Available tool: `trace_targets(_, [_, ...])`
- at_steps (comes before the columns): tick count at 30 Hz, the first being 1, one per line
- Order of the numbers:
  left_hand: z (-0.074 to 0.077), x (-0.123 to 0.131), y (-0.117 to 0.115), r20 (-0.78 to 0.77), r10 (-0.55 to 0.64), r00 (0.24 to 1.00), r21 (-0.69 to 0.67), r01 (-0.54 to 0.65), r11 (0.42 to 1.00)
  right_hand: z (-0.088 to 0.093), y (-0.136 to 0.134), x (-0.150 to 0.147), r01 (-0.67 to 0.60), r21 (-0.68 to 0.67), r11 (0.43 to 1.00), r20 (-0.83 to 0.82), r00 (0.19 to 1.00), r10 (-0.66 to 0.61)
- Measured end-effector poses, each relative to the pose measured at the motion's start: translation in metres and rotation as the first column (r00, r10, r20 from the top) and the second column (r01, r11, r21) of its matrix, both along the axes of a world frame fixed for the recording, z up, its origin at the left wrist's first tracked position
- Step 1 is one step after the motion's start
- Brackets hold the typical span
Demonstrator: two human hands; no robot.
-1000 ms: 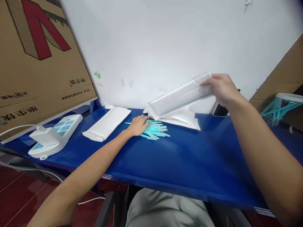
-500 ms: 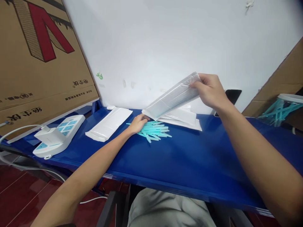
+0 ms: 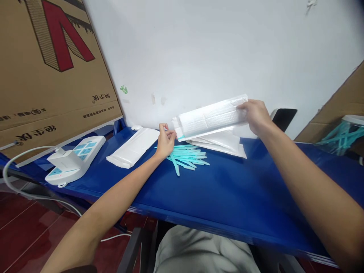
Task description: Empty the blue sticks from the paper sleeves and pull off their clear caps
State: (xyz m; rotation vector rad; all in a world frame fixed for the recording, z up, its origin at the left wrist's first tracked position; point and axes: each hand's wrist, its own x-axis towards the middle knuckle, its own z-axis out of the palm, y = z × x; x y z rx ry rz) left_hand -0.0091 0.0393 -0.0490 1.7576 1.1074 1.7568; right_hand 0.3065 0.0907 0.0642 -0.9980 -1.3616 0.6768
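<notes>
A long white folded packet [image 3: 213, 117] with a quilted-looking surface is held up above the table, slightly tilted. My right hand [image 3: 256, 115] pinches its right end. At the packet's lower left corner, my left hand [image 3: 166, 142] has its thumb and fingers closed on the edge, and a bit of teal shows there. Under and beside my left hand lies a fanned pile of flat teal plastic sticks [image 3: 189, 156]. Behind the pile, more white packets [image 3: 222, 141] are stacked. Another white packet [image 3: 135, 147] lies flat to the left.
A white power strip [image 3: 91, 146] with a plugged-in charger [image 3: 65, 161] and cable lies on the left of the blue table [image 3: 227, 189]. A large cardboard box [image 3: 57, 94] stands behind it. A dark phone-like object [image 3: 284, 120] leans at the wall; a clear container of teal strips [image 3: 339, 136] sits right.
The held packet has turned from a steep slant to nearly level, showing its white face. My left hand has risen from the teal sticks to the packet's left end.
</notes>
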Motion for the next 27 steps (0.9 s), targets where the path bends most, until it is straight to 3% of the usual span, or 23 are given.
trace_targets(4, [0.007, 0.004, -0.011, -0.237, 0.118, 0.964, 0.113, -0.093, 0.989, -0.026, 0.017, 0.005, -0.016, -0.099, 0.995, -0.146, 0.989, 0.002])
trace_targets(7, [0.007, 0.006, -0.013, -0.305, 0.114, 0.945, 0.045, -0.105, 0.993, -0.033, 0.02, 0.007, -0.123, -0.109, 0.986, -0.171, 0.98, 0.103])
trace_targets(12, [0.003, 0.0, -0.001, -0.271, 0.03, 0.962, -0.115, -0.063, 0.991, -0.027, 0.013, 0.003, -0.224, -0.044, 0.974, -0.13, 0.968, 0.217])
trace_targets(16, [0.002, -0.007, 0.005, -0.293, 0.025, 0.956, -0.157, -0.074, 0.985, -0.02, 0.004, -0.003, -0.328, -0.015, 0.945, -0.117, 0.939, 0.324])
trace_targets(22, [0.015, -0.012, -0.004, -0.322, 0.022, 0.947, -0.175, -0.082, 0.981, -0.015, -0.003, -0.008, -0.385, -0.001, 0.923, -0.127, 0.915, 0.382])
trace_targets(27, [0.025, -0.012, -0.01, -0.328, -0.092, 0.94, -0.2, 0.026, 0.979, -0.013, -0.007, -0.016, -0.372, 0.007, 0.928, -0.104, 0.923, 0.371])
